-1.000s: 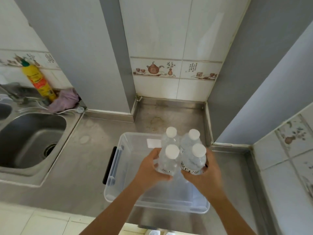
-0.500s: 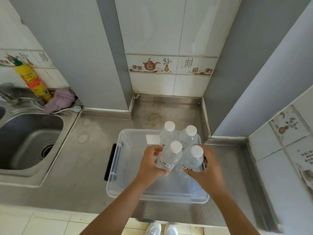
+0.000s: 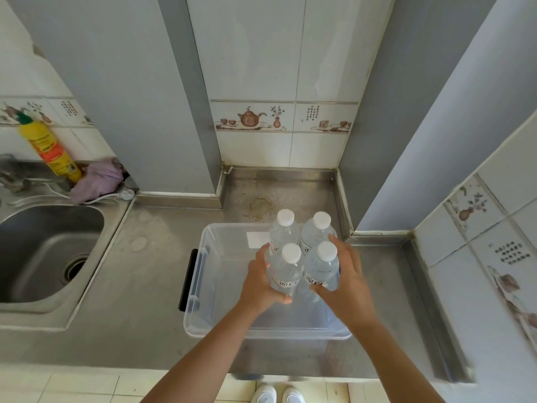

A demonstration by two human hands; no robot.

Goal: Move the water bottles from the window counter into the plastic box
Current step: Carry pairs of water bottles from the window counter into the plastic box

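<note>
Several clear water bottles (image 3: 302, 251) with white caps stand bunched upright between my two hands, over the right half of the plastic box (image 3: 203, 286). My left hand (image 3: 261, 283) grips the cluster from the left, fingers curled round the near-left bottle. My right hand (image 3: 347, 280) presses against the cluster from the right. The box is clear, lidless, with a black handle on its left end, and rests on the steel counter. I cannot tell whether the bottles' bases touch the box floor.
A steel sink (image 3: 43, 251) lies at the left. Behind it stand a yellow detergent bottle (image 3: 49, 149) and a purple cloth (image 3: 98, 181). Walls close in behind and right of the box. White shoes (image 3: 276, 395) show below the counter edge.
Both hands have carried the bunch of bottles lower toward the box. The camera has tilted down and the view has shifted slightly.
</note>
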